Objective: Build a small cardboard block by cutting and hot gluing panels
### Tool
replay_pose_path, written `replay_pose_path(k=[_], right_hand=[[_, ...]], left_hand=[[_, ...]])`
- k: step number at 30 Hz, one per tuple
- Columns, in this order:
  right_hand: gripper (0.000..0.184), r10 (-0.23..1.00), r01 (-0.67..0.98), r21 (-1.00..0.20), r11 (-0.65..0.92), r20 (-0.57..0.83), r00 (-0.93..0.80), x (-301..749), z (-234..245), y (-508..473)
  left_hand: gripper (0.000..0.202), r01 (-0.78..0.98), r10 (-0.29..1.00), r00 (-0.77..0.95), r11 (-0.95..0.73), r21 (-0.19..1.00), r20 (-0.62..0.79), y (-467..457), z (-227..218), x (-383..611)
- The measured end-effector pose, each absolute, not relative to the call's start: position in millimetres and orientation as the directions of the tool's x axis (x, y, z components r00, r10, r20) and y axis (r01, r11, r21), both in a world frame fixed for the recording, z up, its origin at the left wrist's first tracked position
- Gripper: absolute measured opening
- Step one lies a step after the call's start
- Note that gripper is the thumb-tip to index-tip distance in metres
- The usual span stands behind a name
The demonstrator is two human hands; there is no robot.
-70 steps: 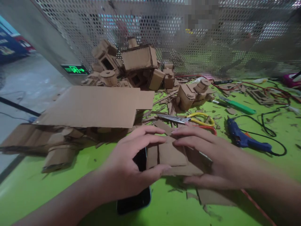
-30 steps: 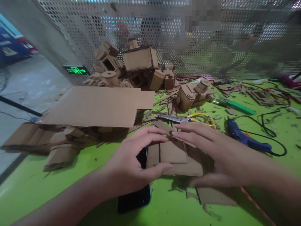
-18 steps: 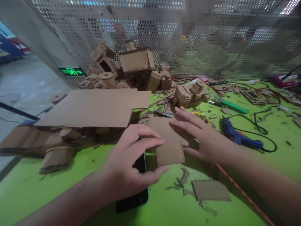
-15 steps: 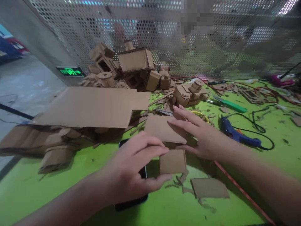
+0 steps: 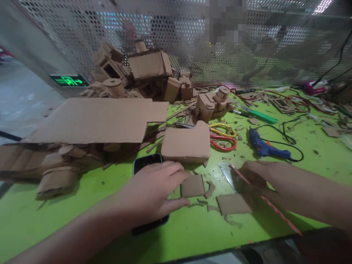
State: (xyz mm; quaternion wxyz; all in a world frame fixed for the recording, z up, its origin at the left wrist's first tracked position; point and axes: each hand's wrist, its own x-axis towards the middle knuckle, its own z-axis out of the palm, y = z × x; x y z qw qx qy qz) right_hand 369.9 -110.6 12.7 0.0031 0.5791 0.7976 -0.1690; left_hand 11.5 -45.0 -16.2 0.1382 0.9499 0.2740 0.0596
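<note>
My left hand (image 5: pixel 159 187) lies over a dark phone (image 5: pixel 147 160), fingers stretched. Its fingertips touch the left edge of a small cardboard square (image 5: pixel 194 186). My right hand (image 5: pixel 264 179) is down on the right, its fingers curled about a thin pink stick (image 5: pixel 283 215) that looks like a pencil. The fingertips are blurred and partly hidden. Beside them a clear plastic ruler or set square (image 5: pixel 227 175) shows its edge. A cardboard rectangle (image 5: pixel 235 204) lies just left of that hand. Behind the square sits a cardboard block (image 5: pixel 185 143) with a raised corner.
Red-and-yellow-handled scissors (image 5: pixel 223 143) lie partly behind the block. A blue glue gun (image 5: pixel 266 148) and green cutter (image 5: pixel 261 115) lie to the right. A large cardboard sheet (image 5: pixel 96 121) covers the left. Cardboard models (image 5: pixel 150 66) are piled at the back against a perforated screen (image 5: pixel 181 40).
My right hand has left the cardboard block and moved down and right to the pink stick, uncovering the scissors handles. My left hand stays by the square. The view has shifted slightly.
</note>
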Motion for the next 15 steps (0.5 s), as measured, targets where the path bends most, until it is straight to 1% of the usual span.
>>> replay_pose_path(k=[2, 3, 5, 7, 9, 10, 13, 15], right_hand=[[0.012, 0.896, 0.961, -0.2, 0.191, -0.364, -0.254, 366.2, 9.2, -116.4], [0.012, 0.889, 0.968, -0.179, 0.176, -0.393, -0.234, 364.2, 8.4, -117.8], [0.012, 0.909, 0.964, -0.184, 0.193, -0.336, -0.246, 360.9, 8.4, -119.7], [0.012, 0.928, 0.948, -0.219, 0.23, -0.244, -0.281, 358.2, 10.3, -121.8], [0.013, 0.93, 0.926, -0.278, 0.253, -0.195, -0.313, 354.6, 13.3, -125.3], [0.013, 0.92, 0.913, -0.316, 0.257, -0.208, -0.331, 352.0, 14.7, -127.5], [0.012, 0.862, 0.879, -0.418, 0.23, -0.331, -0.383, 342.2, 16.1, -133.8], [0.013, 0.839, 0.883, -0.424, 0.203, -0.389, -0.38, 335.5, 13.9, -135.7]], left_hand=[[0.047, 0.506, 0.537, 0.843, -0.81, 0.295, 0.029, -45.7, -15.2, 11.8], [0.047, 0.507, 0.536, 0.844, -0.81, 0.295, 0.023, -46.1, -15.0, 12.0], [0.045, 0.511, 0.537, 0.844, -0.81, 0.288, 0.011, -47.0, -15.1, 12.3], [0.042, 0.517, 0.541, 0.841, -0.808, 0.281, 0.008, -48.2, -15.4, 12.1], [0.041, 0.522, 0.548, 0.836, -0.807, 0.277, 0.022, -49.0, -15.4, 11.2], [0.04, 0.524, 0.552, 0.834, -0.805, 0.278, 0.028, -49.2, -15.3, 10.7], [0.043, 0.54, 0.571, 0.82, -0.795, 0.276, 0.042, -48.5, -15.1, 9.5], [0.049, 0.557, 0.588, 0.807, -0.787, 0.264, 0.049, -47.2, -15.0, 9.6]])
